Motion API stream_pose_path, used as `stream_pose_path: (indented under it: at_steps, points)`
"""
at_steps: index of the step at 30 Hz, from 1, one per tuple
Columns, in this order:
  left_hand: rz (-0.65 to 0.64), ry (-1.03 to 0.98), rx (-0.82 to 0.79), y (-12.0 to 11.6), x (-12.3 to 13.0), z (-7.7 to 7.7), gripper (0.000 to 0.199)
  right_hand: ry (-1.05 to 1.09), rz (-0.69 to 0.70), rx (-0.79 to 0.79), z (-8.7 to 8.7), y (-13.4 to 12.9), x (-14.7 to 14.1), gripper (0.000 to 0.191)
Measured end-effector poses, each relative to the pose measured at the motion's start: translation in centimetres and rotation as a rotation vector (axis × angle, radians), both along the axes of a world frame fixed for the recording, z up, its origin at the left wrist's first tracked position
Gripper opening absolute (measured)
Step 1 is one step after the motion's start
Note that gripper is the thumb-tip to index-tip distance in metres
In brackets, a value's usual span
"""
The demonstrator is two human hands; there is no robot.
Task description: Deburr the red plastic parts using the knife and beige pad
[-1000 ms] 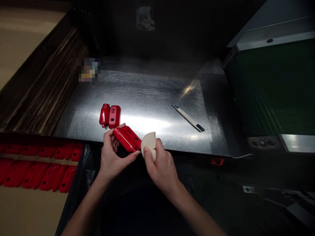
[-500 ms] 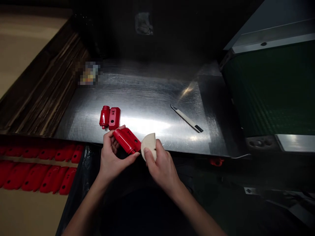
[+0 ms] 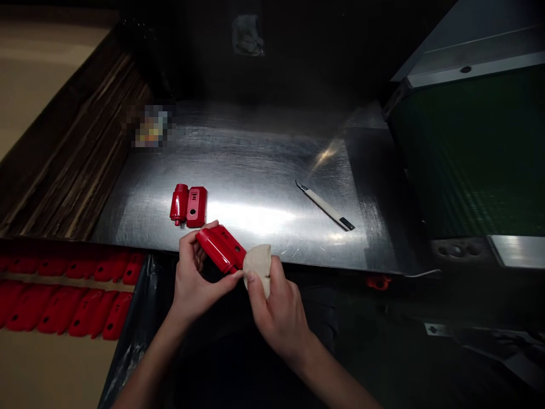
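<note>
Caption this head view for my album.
Left hand holds a red plastic casing; right hand holds a cloth against it.

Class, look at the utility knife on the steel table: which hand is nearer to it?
The right hand, holding a cloth, is nearer: below and left of the utility knife. The left hand, holding a red plastic part, is farther left.

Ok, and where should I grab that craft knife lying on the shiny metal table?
Probably take the craft knife by its cream handle, around the middle, coming from the black end at the lower right. The pointed blade sticks out at the far upper-left end, so your fingers stay away from it.
</note>
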State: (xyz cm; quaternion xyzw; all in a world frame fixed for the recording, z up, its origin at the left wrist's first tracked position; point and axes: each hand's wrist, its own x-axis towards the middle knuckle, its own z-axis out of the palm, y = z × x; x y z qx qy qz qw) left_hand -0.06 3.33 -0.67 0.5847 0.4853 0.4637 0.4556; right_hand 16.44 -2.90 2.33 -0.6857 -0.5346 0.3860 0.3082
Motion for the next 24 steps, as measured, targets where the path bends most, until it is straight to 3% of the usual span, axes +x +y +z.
stream_pose_path:
  at_steps: [7, 12, 16, 18, 20, 22, 24]
  points:
    - [-0.009, -0.081, -0.023, 0.4, -0.2, 0.0, 0.083, -0.213, 0.027, -0.015, -0.1, 2.1, 1.5, 0.022]
    - [-0.021, -0.421, -0.202, -0.3, -0.5, 0.6, 0.075, -0.234, -0.069, -0.009, 1.1, 5.1, 3.2, 0.03]
    - [-0.063, -0.63, -0.309, -1.9, -0.3, 0.6, 0.074, -0.463, -0.018, 0.15, 0.6, 9.0, 5.0, 0.049]
    - [-0.065, -0.663, -0.347, -2.7, -0.4, 0.6, 0.073, -0.489, -0.077, 0.283, 0.4, 9.6, 5.7, 0.052]
    - [-0.071, -0.667, -0.378, -3.4, -0.7, 0.7, 0.076, -0.405, -0.175, 0.382, 0.4, 8.2, 5.9, 0.044]
    - [-0.105, -0.677, -0.41, -4.3, -1.1, 1.0, 0.079, -0.275, -0.21, 0.402, 0.3, 4.8, 5.5, 0.026]
    - [-0.176, -0.747, -0.46, -5.3, -1.5, 1.3, 0.082, -0.096, -0.093, 0.264, -0.8, 0.2, 5.1, 0.022]
